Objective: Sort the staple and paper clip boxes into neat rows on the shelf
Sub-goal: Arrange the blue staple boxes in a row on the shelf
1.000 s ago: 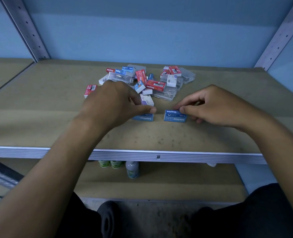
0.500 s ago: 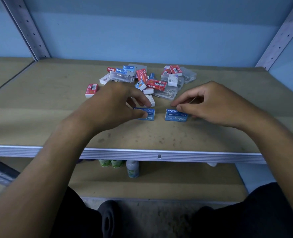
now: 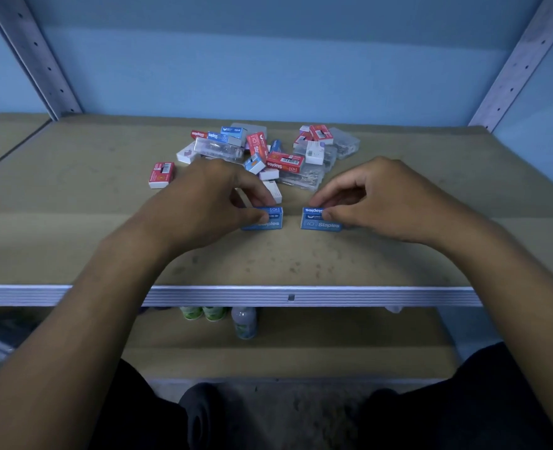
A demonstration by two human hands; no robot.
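Note:
Two blue staple boxes stand side by side on the wooden shelf (image 3: 74, 228), a small gap between them. My left hand (image 3: 203, 199) pinches the left blue box (image 3: 270, 220) between thumb and fingers. My right hand (image 3: 379, 199) pinches the right blue box (image 3: 317, 222) the same way. Behind them lies a loose pile (image 3: 268, 151) of red, blue and white staple boxes and clear paper clip boxes. One red staple box (image 3: 161, 174) lies apart at the pile's left.
Grey metal uprights stand at the back left (image 3: 31, 56) and back right (image 3: 512, 69) of the shelf. A metal front rim (image 3: 301, 297) edges it. Small bottles (image 3: 243, 321) stand on the lower shelf. My dark-clothed knees show at the bottom.
My left hand has drawn back to the left, uncovering more of the left blue box. My right hand stays on the right blue box, which has hardly moved.

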